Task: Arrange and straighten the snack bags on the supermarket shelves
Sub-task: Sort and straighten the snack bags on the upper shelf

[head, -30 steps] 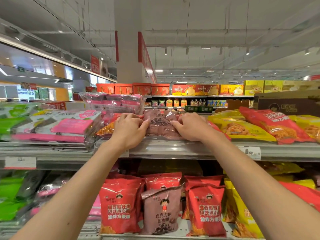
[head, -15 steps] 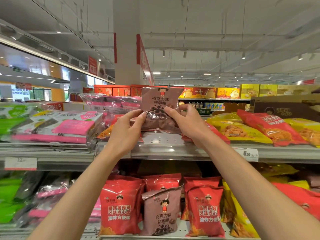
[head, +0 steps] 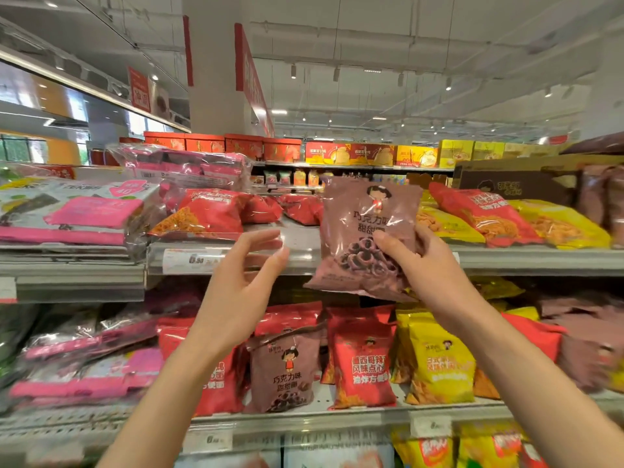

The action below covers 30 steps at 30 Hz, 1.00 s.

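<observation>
Brown snack bag (head: pixel 368 231) gripped by right hand (head: pixel 427 261), left hand (head: pixel 243 282) open, apart.

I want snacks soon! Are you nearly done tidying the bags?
Not nearly. The right hand holds one brown chocolate-ring snack bag off the shelf; the left hand is open, empty. Red bags on the grey metal top shelf lie flat and jumbled.

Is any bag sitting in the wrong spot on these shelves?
Yes. On the lower shelf one brown chocolate bag stands alone among red bags, so it looks misplaced. The right hand holds another brown bag up in front of the upper shelf; the left hand is open beside it.
</observation>
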Motion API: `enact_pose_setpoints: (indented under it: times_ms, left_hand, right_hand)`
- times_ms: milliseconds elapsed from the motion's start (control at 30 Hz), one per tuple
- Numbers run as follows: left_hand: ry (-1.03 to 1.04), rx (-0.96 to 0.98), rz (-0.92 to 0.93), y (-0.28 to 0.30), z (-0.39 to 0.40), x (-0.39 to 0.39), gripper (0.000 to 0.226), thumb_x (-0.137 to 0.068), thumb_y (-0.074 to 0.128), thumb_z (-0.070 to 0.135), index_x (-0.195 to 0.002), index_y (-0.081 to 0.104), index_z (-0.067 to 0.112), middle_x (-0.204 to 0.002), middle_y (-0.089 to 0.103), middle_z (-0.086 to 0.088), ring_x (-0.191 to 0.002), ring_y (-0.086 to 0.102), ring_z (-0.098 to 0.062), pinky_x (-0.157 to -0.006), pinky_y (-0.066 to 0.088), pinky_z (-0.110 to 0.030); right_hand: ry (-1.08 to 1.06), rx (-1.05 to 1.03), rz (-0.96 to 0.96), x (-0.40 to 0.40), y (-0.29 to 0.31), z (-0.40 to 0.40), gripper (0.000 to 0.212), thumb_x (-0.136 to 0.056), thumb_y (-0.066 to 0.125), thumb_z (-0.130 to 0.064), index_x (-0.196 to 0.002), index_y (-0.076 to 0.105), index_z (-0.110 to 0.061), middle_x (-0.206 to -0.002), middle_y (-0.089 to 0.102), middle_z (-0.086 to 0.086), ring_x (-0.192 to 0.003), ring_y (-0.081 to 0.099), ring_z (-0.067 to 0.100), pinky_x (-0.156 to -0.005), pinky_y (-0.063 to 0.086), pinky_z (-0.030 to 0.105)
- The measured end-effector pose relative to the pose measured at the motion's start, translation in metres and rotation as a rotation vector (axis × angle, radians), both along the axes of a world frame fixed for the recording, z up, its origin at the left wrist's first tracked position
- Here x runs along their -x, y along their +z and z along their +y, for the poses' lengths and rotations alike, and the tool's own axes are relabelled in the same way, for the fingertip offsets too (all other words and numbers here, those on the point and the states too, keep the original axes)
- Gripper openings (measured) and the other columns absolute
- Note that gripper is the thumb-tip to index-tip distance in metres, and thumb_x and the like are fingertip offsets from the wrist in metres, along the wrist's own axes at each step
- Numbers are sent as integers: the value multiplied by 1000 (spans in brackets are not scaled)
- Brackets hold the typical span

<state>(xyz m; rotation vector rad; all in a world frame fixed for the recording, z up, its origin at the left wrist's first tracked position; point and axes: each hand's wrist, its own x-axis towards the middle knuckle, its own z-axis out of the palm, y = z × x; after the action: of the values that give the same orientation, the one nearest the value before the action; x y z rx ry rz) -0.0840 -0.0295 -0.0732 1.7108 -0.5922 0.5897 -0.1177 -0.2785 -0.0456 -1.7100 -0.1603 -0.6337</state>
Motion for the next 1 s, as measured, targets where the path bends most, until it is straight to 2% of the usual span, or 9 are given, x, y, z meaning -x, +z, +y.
enact_pose_setpoints:
  times_ms: [133, 200, 267, 333, 400, 500, 600, 800, 1000]
  left_hand:
    - [-6, 77, 77, -23, -22, 12, 21, -99, 64, 35, -119, 66, 36, -116, 71, 16, -107, 68, -3, -98, 55, -40]
    - [-19, 117, 116, -33, -39, 20, 20, -99, 63, 32, -119, 68, 31, -114, 72, 12, -105, 70, -7, -97, 56, -40]
    - [-36, 143, 149, -42, -60, 31, 20, -99, 63, 31, -118, 68, 32, -114, 72, 12, -105, 70, -7, -96, 56, -37]
    - [-44, 174, 164, -50, -84, 39, 19, -99, 65, 27, -116, 69, 31, -112, 74, 9, -104, 71, -9, -94, 57, -36]
    - [-49, 211, 170, -55, -109, 46, 19, -97, 65, 22, -115, 69, 27, -109, 75, 5, -102, 71, -11, -90, 59, -34]
    - [-31, 244, 167, -60, -149, 56, 23, -92, 66, 29, -114, 69, 27, -111, 75, 2, -104, 72, -13, -92, 57, -35]
    - [1, 254, 158, -62, -195, 71, 29, -89, 66, 35, -116, 69, 27, -112, 75, 2, -107, 71, -15, -95, 56, -38]
    - [32, 246, 170, -60, -281, 91, 25, -91, 67, 29, -116, 70, 25, -111, 75, 0, -107, 71, -14, -98, 55, -42]
    - [16, 203, 165, -49, -337, 96, 25, -90, 75, 43, -112, 70, 33, -110, 76, 3, -104, 72, -18, -87, 57, -36]
  right_hand:
    - [-85, -11, -38, 23, -23, -36, 25, -92, 71, -30, -115, 64, -27, -97, 76, -17, -79, 70, -9, -59, 48, 6]
    - [-128, -21, -53, 30, -35, -54, 20, -92, 72, -26, -110, 64, -29, -86, 74, -28, -79, 67, -15, -62, 46, 3]
    - [-143, -40, -57, 37, -45, -73, 20, -92, 72, -25, -110, 64, -30, -87, 73, -28, -82, 66, -16, -65, 46, 2]
    - [-154, -51, -56, 44, -52, -95, 26, -91, 72, -29, -116, 66, -27, -97, 75, -20, -90, 69, -9, -73, 50, 9]
    - [-153, -60, -37, 52, -59, -121, 28, -90, 73, -32, -117, 66, -28, -102, 76, -15, -96, 71, -1, -83, 54, 23]
    - [-162, -52, -23, 65, -68, -166, 25, -89, 73, -34, -113, 67, -28, -104, 76, -14, -99, 72, 5, -92, 56, 36]
    - [-163, -24, -14, 79, -73, -216, 30, -90, 71, -36, -118, 66, -28, -108, 76, -13, -103, 70, 4, -96, 54, 38]
    - [-130, 6, 15, 104, -72, -308, 23, -93, 69, -31, -115, 65, -28, -103, 75, -16, -96, 69, -3, -87, 51, 27]
    - [-172, -14, 25, 115, -74, -370, 18, -93, 69, -28, -110, 68, -25, -102, 76, -14, -97, 70, 2, -93, 53, 34]
